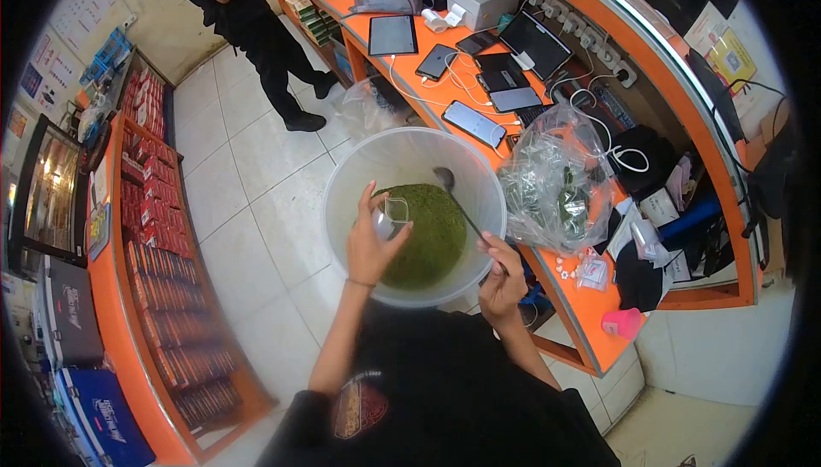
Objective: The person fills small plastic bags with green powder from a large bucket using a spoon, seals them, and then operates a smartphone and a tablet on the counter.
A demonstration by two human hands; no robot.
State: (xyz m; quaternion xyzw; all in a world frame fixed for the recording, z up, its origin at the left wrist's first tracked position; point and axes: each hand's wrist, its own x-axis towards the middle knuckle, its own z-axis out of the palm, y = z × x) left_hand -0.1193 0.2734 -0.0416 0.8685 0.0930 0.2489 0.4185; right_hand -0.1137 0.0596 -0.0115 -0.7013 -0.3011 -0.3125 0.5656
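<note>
A large translucent tub (342, 210) stands in front of the person's body, with green flaky or powdery stuff (428, 249) in its lower part. Over the tub's left side, my left hand (373, 240) holds a small clear container (394, 210) between thumb and fingers. At the right rim, my right hand (501, 279) grips the handle of a dark long-handled spoon (445, 180), whose bowl is inside the tub above the green stuff. The small container and the spoon's bowl are apart. Whether the small container holds anything is too small to tell.
Right of the tub, an orange counter (571, 313) bears a clear plastic bag (560, 185) of packets, phones, cables and a pink cup (622, 323). A white printer (483, 2) sits farther back. Another person (256, 31) stands at the upper left. Orange shelves (111, 270) line the left.
</note>
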